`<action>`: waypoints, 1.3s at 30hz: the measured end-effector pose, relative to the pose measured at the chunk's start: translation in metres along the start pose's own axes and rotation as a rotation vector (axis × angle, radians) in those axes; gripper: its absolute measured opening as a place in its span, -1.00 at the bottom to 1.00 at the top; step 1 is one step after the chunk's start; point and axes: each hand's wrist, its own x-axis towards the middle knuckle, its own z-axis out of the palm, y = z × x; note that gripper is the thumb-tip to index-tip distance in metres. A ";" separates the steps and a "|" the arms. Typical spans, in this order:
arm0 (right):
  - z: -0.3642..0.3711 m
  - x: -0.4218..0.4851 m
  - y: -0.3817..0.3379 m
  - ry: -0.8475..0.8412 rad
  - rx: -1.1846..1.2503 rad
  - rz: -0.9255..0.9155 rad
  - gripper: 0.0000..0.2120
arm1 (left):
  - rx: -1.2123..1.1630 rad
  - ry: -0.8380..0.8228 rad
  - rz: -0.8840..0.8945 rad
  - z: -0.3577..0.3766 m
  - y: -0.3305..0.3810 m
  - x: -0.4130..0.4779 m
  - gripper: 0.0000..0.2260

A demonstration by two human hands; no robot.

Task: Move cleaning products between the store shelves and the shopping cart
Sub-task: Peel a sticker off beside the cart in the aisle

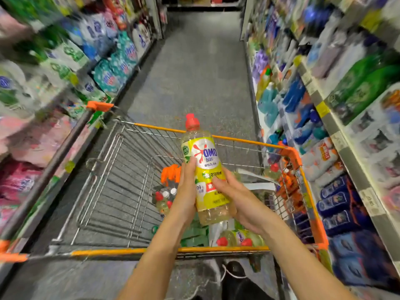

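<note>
Both hands, left (pixel 186 191) and right (pixel 240 200), gripping upright OMO bottle (pixel 204 167), above shopping cart (pixel 227 138)

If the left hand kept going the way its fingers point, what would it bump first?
The left hand would slide up the bottle, then probably meet the cart's far rim; depth is unclear.

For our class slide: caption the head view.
Left hand and right hand hold a red-capped OMO bottle over the orange shopping cart.

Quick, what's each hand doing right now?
Left hand: holds the bottle.
Right hand: holds the same bottle.
</note>
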 end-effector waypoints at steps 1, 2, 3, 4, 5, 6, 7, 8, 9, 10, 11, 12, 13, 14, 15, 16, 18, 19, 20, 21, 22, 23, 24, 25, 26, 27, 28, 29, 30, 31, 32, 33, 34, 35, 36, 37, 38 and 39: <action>0.002 -0.001 -0.001 0.006 -0.006 -0.029 -0.53 | 0.107 -0.004 0.040 -0.004 0.002 0.001 -0.18; 0.004 -0.002 -0.001 0.022 -0.026 -0.063 -0.56 | 0.206 -0.039 0.079 -0.006 0.006 0.001 -0.26; 0.005 -0.002 -0.002 0.047 -0.045 -0.091 -0.59 | 0.306 -0.082 0.123 -0.009 0.010 0.002 -0.37; 0.006 -0.002 -0.003 0.070 -0.048 -0.115 -0.60 | 0.344 -0.116 0.153 -0.009 0.015 0.000 -0.46; 0.007 -0.002 -0.003 0.089 -0.041 -0.140 -0.59 | 0.324 -0.141 0.160 -0.009 0.019 -0.002 -0.54; 0.008 -0.003 -0.003 0.116 -0.035 -0.162 -0.57 | 0.282 -0.165 0.174 -0.008 0.022 -0.005 -0.59; 0.010 -0.004 -0.005 0.145 -0.025 -0.192 -0.57 | 0.258 -0.167 0.209 -0.007 0.024 -0.008 -0.61; 0.013 -0.006 -0.006 0.176 -0.016 -0.230 -0.56 | 0.258 -0.161 0.247 -0.006 0.026 -0.011 -0.62; 0.015 -0.009 -0.008 0.204 -0.015 -0.271 -0.56 | 0.255 -0.162 0.275 -0.004 0.027 -0.014 -0.61; 0.018 -0.011 -0.010 0.237 -0.025 -0.310 -0.54 | 0.250 -0.167 0.294 -0.003 0.029 -0.016 -0.61; 0.020 -0.015 -0.012 0.263 -0.041 -0.349 -0.53 | 0.244 -0.194 0.298 -0.001 0.031 -0.019 -0.62; 0.023 -0.020 -0.014 0.284 -0.053 -0.381 -0.53 | 0.246 -0.228 0.300 0.000 0.032 -0.020 -0.64; 0.024 -0.026 -0.016 0.305 -0.061 -0.411 -0.53 | 0.243 -0.270 0.300 0.002 0.033 -0.022 -0.65; 0.027 -0.033 -0.017 0.327 -0.067 -0.436 -0.54 | 0.235 -0.309 0.305 0.005 0.035 -0.026 -0.67; 0.028 -0.041 -0.018 0.344 -0.074 -0.455 -0.55 | 0.224 -0.338 0.309 0.007 0.035 -0.030 -0.69; 0.030 -0.050 -0.019 0.364 -0.077 -0.473 -0.55 | 0.219 -0.365 0.316 0.011 0.035 -0.033 -0.73; 0.031 -0.070 -0.020 0.417 -0.079 -0.520 -0.58 | 0.221 -0.421 0.326 0.022 0.033 -0.044 -0.76; 0.032 -0.081 -0.020 0.454 -0.078 -0.546 -0.60 | 0.225 -0.460 0.331 0.027 0.032 -0.050 -0.75; 0.033 -0.093 -0.020 0.490 -0.075 -0.569 -0.63 | 0.229 -0.506 0.334 0.034 0.031 -0.058 -0.71; 0.033 -0.105 -0.019 0.526 -0.072 -0.589 -0.65 | 0.233 -0.552 0.334 0.041 0.030 -0.067 -0.68; 0.033 -0.118 -0.017 0.560 -0.071 -0.609 -0.67 | 0.239 -0.599 0.332 0.049 0.029 -0.076 -0.66; 0.033 -0.133 -0.015 0.595 -0.073 -0.629 -0.67 | 0.244 -0.648 0.330 0.056 0.026 -0.087 -0.65; 0.032 -0.147 -0.013 0.637 -0.074 -0.652 -0.66 | 0.244 -0.696 0.330 0.064 0.024 -0.096 -0.66; 0.032 -0.163 -0.010 0.680 -0.077 -0.675 -0.66 | 0.249 -0.744 0.329 0.073 0.020 -0.106 -0.67; 0.032 -0.179 -0.006 0.722 -0.084 -0.701 -0.65 | 0.258 -0.785 0.324 0.080 0.016 -0.115 -0.67; 0.033 -0.195 -0.002 0.760 -0.094 -0.726 -0.65 | 0.272 -0.825 0.322 0.088 0.010 -0.126 -0.64; 0.034 -0.211 0.002 0.799 -0.098 -0.751 -0.66 | 0.277 -0.861 0.322 0.095 0.005 -0.137 -0.58; 0.037 -0.227 0.006 0.841 -0.092 -0.777 -0.67 | 0.283 -0.888 0.315 0.101 -0.001 -0.149 -0.51; 0.039 -0.243 0.011 0.881 -0.084 -0.802 -0.67 | 0.281 -0.914 0.303 0.108 -0.006 -0.162 -0.47; 0.042 -0.261 0.016 0.921 -0.089 -0.820 -0.66 | 0.275 -0.953 0.291 0.114 -0.012 -0.176 -0.50; 0.046 -0.279 0.021 0.974 -0.104 -0.831 -0.66 | 0.272 -1.005 0.281 0.119 -0.017 -0.192 -0.56; 0.051 -0.298 0.026 1.028 -0.125 -0.838 -0.66 | 0.266 -1.056 0.269 0.124 -0.022 -0.211 -0.60; 0.056 -0.318 0.032 1.077 -0.144 -0.843 -0.66 | 0.256 -1.102 0.253 0.128 -0.027 -0.230 -0.61; 0.062 -0.339 0.038 1.114 -0.157 -0.848 -0.66 | 0.246 -1.142 0.239 0.132 -0.032 -0.250 -0.62; 0.068 -0.360 0.045 1.146 -0.163 -0.859 -0.65 | 0.241 -1.176 0.234 0.136 -0.038 -0.269 -0.65; 0.076 -0.380 0.052 1.176 -0.163 -0.871 -0.65 | 0.240 -1.206 0.229 0.138 -0.044 -0.288 -0.70; 0.085 -0.400 0.060 1.205 -0.161 -0.886 -0.65 | 0.235 -1.232 0.222 0.140 -0.050 -0.308 -0.73; 0.095 -0.421 0.068 1.231 -0.158 -0.901 -0.65 | 0.225 -1.252 0.210 0.142 -0.056 -0.330 -0.73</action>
